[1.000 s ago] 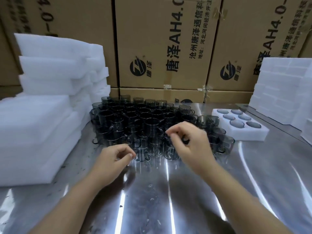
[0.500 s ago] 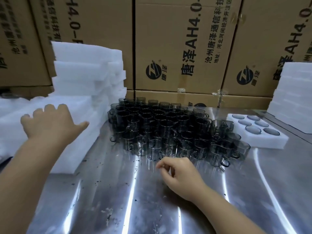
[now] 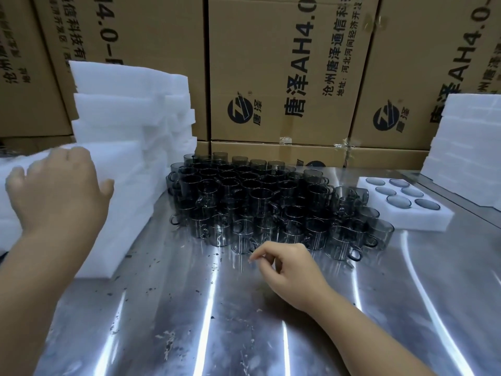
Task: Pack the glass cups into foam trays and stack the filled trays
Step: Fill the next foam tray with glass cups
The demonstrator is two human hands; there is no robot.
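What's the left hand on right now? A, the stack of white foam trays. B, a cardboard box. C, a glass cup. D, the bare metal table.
A: the left hand lies on top of the low stack of white foam trays, apart from the glass cups.

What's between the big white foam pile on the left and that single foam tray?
A dense cluster of smoky glass cups stands on the steel table between the foam pile and the foam tray, seen in the head view.
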